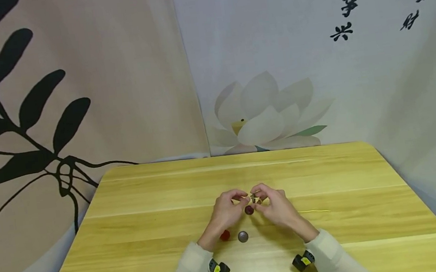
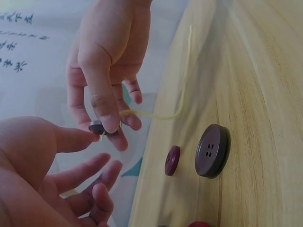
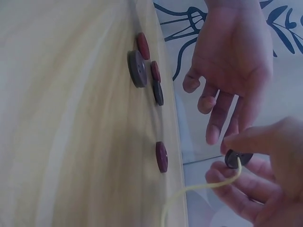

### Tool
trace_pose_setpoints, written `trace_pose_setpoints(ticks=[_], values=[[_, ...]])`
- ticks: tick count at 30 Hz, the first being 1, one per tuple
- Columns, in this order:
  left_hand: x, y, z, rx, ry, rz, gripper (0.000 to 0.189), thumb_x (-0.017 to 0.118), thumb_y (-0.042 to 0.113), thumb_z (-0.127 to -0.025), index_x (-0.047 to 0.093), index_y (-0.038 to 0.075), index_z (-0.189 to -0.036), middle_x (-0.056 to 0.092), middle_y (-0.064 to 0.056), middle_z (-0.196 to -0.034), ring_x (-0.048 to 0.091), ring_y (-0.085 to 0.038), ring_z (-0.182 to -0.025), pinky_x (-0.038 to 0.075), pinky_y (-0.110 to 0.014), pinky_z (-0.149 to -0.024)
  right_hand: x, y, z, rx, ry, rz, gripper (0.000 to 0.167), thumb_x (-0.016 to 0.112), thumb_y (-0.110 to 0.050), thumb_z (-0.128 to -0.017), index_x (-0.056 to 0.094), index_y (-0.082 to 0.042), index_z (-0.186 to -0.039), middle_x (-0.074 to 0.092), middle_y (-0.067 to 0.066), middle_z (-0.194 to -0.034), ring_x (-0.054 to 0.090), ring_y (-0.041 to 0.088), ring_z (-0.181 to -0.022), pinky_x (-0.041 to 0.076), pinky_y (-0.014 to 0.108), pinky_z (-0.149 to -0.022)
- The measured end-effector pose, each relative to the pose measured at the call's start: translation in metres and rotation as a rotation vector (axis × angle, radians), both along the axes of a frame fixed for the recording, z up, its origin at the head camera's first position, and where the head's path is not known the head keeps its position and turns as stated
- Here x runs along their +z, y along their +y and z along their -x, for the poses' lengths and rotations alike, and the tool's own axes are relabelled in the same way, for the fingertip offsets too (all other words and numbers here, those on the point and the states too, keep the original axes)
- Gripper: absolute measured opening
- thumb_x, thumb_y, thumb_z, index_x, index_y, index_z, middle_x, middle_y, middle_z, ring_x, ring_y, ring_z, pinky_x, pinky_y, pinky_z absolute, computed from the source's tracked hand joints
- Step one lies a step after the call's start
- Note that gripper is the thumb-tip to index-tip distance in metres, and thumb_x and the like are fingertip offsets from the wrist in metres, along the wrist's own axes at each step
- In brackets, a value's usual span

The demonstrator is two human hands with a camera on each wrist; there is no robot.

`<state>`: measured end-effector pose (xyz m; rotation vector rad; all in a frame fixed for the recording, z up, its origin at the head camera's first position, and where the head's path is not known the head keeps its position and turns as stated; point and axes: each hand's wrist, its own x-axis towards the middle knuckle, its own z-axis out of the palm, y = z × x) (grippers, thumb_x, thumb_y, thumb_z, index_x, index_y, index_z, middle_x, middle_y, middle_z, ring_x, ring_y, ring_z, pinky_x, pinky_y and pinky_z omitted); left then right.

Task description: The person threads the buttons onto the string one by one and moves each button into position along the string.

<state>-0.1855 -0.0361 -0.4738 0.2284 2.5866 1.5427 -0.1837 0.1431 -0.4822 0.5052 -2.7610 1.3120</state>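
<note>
A small dark button (image 2: 96, 126) is pinched between the thumb and fingers of my right hand (image 1: 277, 208). Through it runs a yellow string (image 3: 199, 186), whose short end pokes out on the side facing my left hand (image 1: 227, 209). In the left wrist view my left thumb reaches straight to that string end beside the button's edge and seems to touch it. The other left fingers are spread, loosely bent, apart from the button. On the table beneath the hands stands a maroon button (image 1: 249, 210).
Nearer the person lie a large brown four-hole button (image 1: 243, 237) and a red button (image 1: 225, 235). The right wrist view also shows a small red button (image 3: 155, 71) and a dark button (image 3: 158, 92). The string's tail (image 1: 313, 211) trails right over the wooden table (image 1: 148, 199).
</note>
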Motion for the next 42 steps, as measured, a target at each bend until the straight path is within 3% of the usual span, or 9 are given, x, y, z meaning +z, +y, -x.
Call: trace_pose_setpoints(ticks=[9,21,26,42], values=[[0.0000,0.0010,-0.0010,-0.005,0.032,0.008,0.014,0.065,0.022,-0.095,0.075,0.015,-0.102,0.068,0.002,-0.091,0.053,-0.014,-0.074,0.041,-0.029,-0.062,0.0008,0.0026,-0.0006,0.022,-0.024,0.005,0.033,0.076,-0.004,-0.085,0.062,-0.010,-0.115,0.075,0.003,-0.100,0.062,0.017,-0.089,0.029,0.050,-0.096],[0.0003,0.0010,-0.0017,-0.019,0.068,-0.004,0.015,0.064,0.022,-0.097,0.076,0.012,-0.097,0.070,0.005,-0.089,0.057,-0.013,-0.082,0.044,-0.033,-0.074,0.0018,0.0023,-0.0024,0.047,-0.018,0.022,0.032,0.075,-0.004,-0.086,0.061,-0.016,-0.113,0.075,0.001,-0.101,0.062,0.016,-0.091,0.029,0.053,-0.097],[0.0011,0.0010,-0.0022,-0.021,0.063,-0.008,0.016,0.064,0.022,-0.097,0.076,0.010,-0.096,0.071,0.003,-0.090,0.057,-0.013,-0.081,0.044,-0.032,-0.072,0.0021,0.0026,-0.0023,0.046,-0.018,0.019,0.032,0.075,-0.005,-0.086,0.061,-0.018,-0.112,0.074,-0.005,-0.099,0.061,0.014,-0.090,0.029,0.051,-0.098],[-0.0007,0.0025,-0.0013,-0.007,0.072,-0.004,0.012,0.066,0.021,-0.095,0.076,0.016,-0.090,0.069,0.005,-0.086,0.057,-0.013,-0.080,0.045,-0.030,-0.070,0.0019,0.0049,-0.0018,0.105,0.010,-0.008,0.029,0.074,-0.010,-0.088,0.060,-0.019,-0.112,0.074,-0.005,-0.100,0.062,0.015,-0.092,0.030,0.053,-0.097]])
